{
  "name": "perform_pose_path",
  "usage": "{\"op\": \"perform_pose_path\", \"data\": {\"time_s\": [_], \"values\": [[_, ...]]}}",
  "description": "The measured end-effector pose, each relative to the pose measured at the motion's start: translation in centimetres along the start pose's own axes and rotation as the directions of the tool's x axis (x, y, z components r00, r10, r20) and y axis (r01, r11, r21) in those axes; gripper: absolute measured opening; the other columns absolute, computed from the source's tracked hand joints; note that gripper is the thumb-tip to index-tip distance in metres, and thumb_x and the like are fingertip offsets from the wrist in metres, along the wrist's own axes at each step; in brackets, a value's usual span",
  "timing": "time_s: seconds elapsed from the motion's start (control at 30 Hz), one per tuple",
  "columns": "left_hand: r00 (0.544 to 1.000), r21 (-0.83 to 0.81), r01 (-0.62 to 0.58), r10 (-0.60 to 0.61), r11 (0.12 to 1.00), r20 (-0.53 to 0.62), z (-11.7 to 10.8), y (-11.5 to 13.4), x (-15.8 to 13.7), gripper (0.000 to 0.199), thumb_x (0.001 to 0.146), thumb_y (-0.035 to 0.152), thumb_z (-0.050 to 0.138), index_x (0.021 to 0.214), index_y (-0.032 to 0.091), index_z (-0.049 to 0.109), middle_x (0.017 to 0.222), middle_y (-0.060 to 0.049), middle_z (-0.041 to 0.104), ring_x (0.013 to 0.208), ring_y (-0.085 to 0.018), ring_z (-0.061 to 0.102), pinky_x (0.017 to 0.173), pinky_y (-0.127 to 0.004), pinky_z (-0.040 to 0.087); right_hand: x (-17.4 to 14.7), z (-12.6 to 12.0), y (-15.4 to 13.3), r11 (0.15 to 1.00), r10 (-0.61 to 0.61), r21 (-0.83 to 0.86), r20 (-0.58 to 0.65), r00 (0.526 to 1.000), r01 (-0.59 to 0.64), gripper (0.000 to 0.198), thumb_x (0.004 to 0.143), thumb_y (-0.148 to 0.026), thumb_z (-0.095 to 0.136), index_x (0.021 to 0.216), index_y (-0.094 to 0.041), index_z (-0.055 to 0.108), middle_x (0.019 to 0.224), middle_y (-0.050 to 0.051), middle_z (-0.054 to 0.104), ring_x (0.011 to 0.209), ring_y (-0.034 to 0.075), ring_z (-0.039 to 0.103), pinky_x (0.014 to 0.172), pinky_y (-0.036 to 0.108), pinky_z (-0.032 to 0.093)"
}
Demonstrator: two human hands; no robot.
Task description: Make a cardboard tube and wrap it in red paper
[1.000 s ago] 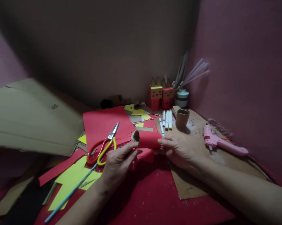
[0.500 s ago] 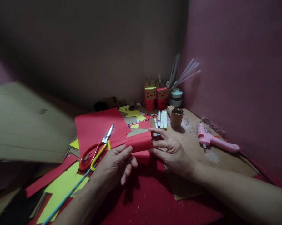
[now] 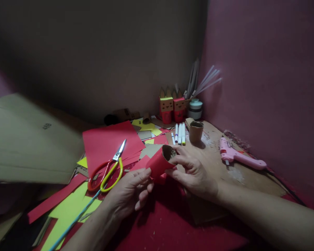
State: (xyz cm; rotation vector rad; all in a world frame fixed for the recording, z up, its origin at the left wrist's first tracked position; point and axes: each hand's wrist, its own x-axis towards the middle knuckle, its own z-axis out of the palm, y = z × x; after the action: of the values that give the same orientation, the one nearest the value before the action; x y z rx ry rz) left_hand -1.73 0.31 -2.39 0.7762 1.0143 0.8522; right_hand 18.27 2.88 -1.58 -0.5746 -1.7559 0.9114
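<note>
A short cardboard tube wrapped in red paper [image 3: 158, 164] is between my two hands, tilted so that its open brown end faces up and to the right. My left hand [image 3: 132, 188] pinches its lower left end between thumb and fingers. At the open rim, my right hand [image 3: 193, 170] grips with its thumb below and fingers above. Left of my left hand lie scissors [image 3: 117, 158] with one red and one yellow handle. Beyond my right hand stands a bare cardboard tube [image 3: 196, 132], upright on the board.
Red sheets [image 3: 111, 139] and yellow paper [image 3: 68, 205] lie at the left, beside a large cardboard piece [image 3: 29, 139]. Several markers [image 3: 181, 134] lie mid-table. Two decorated figures [image 3: 166, 106] and a lidded jar [image 3: 195, 108] stand at the back. A pink glue gun [image 3: 237, 157] lies right.
The red-wrapped tube has turned from lying nearly sideways to tilted, so its open end now shows. My right fingers have shifted round its rim; my left hand stays at the other end.
</note>
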Motion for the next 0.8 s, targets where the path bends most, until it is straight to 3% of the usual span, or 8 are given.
{"op": "perform_pose_path", "data": {"time_s": [0.07,0.17,0.23,0.37,0.5,0.6,0.7,0.8], "values": [[0.992,0.117,-0.063,0.075,0.991,-0.098,-0.3,0.2,0.0,0.032,0.075,0.044,0.068,0.07,0.014,0.058,0.054,0.003,0.055,0.03,-0.002,0.035,0.027,-0.013,0.025,0.1,-0.1,-0.2,1.0,0.023,0.002,0.006,1.0,-0.023,0.014,0.078,-0.013,0.061,0.082,-0.024,0.067,0.11,0.003,0.057,0.106,0.019,0.054,0.096,0.039,0.042],[0.969,0.195,-0.152,0.186,0.969,-0.165,-0.7,0.5,-0.1,0.031,0.077,0.041,0.068,0.095,0.018,0.06,0.054,0.005,0.056,0.033,-0.003,0.04,0.031,-0.014,0.028,0.0,0.0,-0.2,0.999,0.032,-0.017,0.027,0.999,-0.032,0.015,0.077,-0.01,0.06,0.082,-0.023,0.066,0.107,0.003,0.057,0.102,0.018,0.055,0.093,0.037,0.043],[0.975,0.181,-0.156,0.181,0.971,-0.131,-0.8,0.6,-0.2,0.039,0.077,0.039,0.068,0.11,0.021,0.056,0.054,0.006,0.056,0.035,-0.005,0.042,0.034,-0.015,0.031,-0.2,0.1,-0.1,0.999,0.033,-0.015,0.044,0.999,-0.032,0.015,0.077,-0.009,0.06,0.082,-0.022,0.065,0.104,0.003,0.058,0.099,0.018,0.056,0.09,0.037,0.044],[0.992,0.179,-0.12,0.125,0.977,-0.017,-0.2,0.4,-0.3,0.051,0.076,0.031,0.07,0.122,0.022,0.052,0.062,0.003,0.061,0.037,-0.004,0.04,0.036,-0.016,0.033,-0.6,0.3,0.0,0.997,0.068,0.037,0.03,0.997,-0.069,0.02,0.076,-0.01,0.063,0.09,-0.024,0.061,0.098,0.002,0.06,0.095,0.018,0.058,0.088,0.037,0.046],[0.991,0.184,-0.128,0.12,0.975,0.056,0.4,0.1,-0.1,0.054,0.076,0.024,0.069,0.127,0.02,0.05,0.071,0.0,0.064,0.036,-0.002,0.038,0.035,-0.015,0.031,-0.6,0.4,0.3,0.968,0.171,0.19,-0.011,0.985,-0.166,0.053,0.076,-0.013,0.066,0.122,-0.028,0.046,0.112,0.004,0.06,0.099,0.019,0.059,0.09,0.038,0.047],[0.986,0.184,-0.165,0.155,0.969,0.065,0.8,-0.1,0.0,0.059,0.076,0.025,0.068,0.13,0.021,0.045,0.075,-0.001,0.066,0.035,-0.003,0.039,0.033,-0.016,0.031,-0.3,0.6,0.6,0.911,0.264,0.326,0.011,0.964,-0.253,0.069,0.074,-0.019,0.07,0.133,-0.025,0.036,0.125,0.009,0.055,0.106,0.021,0.057,0.095,0.04,0.045],[0.985,0.245,-0.174,0.171,0.954,0.033,1.5,-0.4,-0.1,0.055,0.075,0.03,0.068,0.124,0.018,0.046,0.067,0.001,0.064,0.038,-0.006,0.047,0.034,-0.016,0.033,-0.1,0.8,0.5,0.835,0.351,0.405,0.127,0.928,-0.372,0.062,0.071,-0.024,0.074,0.126,-0.021,0.046,0.115,0.009,0.06,0.106,0.023,0.057,0.092,0.041,0.047],[0.981,0.338,-0.185,0.195,0.923,0.002,2.2,-0.7,-0.4,0.045,0.074,0.035,0.069,0.111,0.017,0.05,0.064,0.002,0.062,0.042,-0.009,0.053,0.035,-0.016,0.035,0.0,1.1,0.1,0.799,0.398,0.387,0.234,0.887,-0.461,0.05,0.065,-0.022,0.078,0.108,-0.019,0.055,0.097,0.003,0.064,0.089,0.021,0.062,0.078,0.036,0.051]]}}
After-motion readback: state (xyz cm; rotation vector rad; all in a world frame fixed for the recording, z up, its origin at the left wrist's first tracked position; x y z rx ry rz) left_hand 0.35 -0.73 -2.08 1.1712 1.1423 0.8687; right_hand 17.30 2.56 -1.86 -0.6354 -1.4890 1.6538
